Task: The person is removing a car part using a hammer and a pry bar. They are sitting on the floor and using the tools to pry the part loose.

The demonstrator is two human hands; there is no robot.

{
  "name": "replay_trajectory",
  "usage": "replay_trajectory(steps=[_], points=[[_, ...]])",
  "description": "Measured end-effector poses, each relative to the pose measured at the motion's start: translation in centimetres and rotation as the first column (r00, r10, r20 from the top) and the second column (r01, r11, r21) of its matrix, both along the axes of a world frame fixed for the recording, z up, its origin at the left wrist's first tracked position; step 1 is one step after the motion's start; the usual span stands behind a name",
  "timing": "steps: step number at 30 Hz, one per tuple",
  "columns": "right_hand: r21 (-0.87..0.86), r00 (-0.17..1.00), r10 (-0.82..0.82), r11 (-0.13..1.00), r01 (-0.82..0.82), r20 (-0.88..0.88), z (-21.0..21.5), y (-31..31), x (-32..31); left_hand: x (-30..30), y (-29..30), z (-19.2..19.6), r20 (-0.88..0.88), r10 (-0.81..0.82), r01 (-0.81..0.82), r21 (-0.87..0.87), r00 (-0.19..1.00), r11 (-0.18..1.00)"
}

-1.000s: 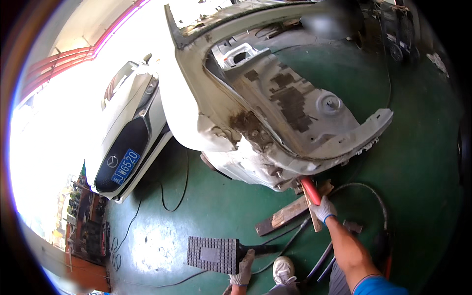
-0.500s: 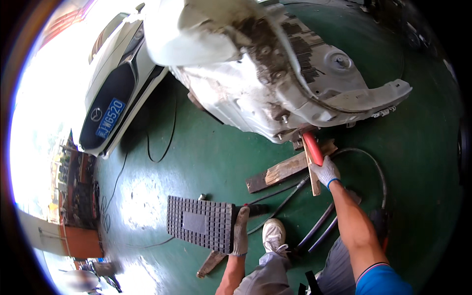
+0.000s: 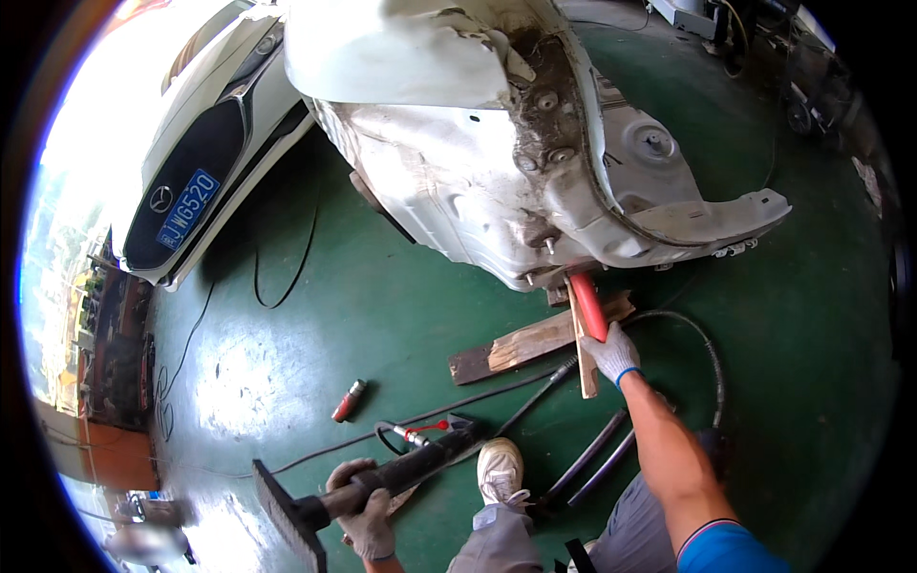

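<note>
My left hand [image 3: 371,523], in a grey-white work glove, is closed around a black metal post [image 3: 411,470]. At the post's lower left end is a flat square plate [image 3: 277,506], seen nearly edge-on. Beside the post is a hose fitting [image 3: 413,436] with a red cap. My right hand [image 3: 611,353], gloved too, grips the near end of a red tube [image 3: 589,306], whose far end reaches under the white car body shell [image 3: 430,191]. A thin wooden strip [image 3: 581,353] runs along the tube, by my fingers; whether they hold it too I cannot tell.
Across the floor near my right hand lies a wooden plank [image 3: 516,346]. Black hoses [image 3: 712,368] curve around there. A small red and silver cylinder [image 3: 350,400] lies left of the post. A white car [image 3: 205,162] stands at the far left. My shoe [image 3: 500,468] is beside the post.
The post in my left hand has moved left and down and turned, so its ribbed plate no longer faces up. My right hand stays on the red tube. The view has shifted slightly.
</note>
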State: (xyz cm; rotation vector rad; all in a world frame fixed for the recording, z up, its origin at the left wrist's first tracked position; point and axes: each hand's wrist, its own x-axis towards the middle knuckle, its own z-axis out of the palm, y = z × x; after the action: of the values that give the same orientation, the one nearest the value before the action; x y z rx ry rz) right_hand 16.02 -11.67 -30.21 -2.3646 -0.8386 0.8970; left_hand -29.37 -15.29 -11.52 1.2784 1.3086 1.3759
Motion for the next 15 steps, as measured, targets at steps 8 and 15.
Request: replay_trajectory(steps=[8,15], points=[[0.082,0.995,0.002,0.997,-0.01,0.096,-2.3,-0.2,0.3,-8.1,-4.7,-4.8,0.146,0.611,-0.509,-0.424,0.778,0.749],[0.119,0.997,0.015,0.993,-0.024,0.071,-2.5,-0.2,0.5,-20.1,-8.5,-19.3,0.175,0.877,-0.542,-0.727,0.448,0.422]])
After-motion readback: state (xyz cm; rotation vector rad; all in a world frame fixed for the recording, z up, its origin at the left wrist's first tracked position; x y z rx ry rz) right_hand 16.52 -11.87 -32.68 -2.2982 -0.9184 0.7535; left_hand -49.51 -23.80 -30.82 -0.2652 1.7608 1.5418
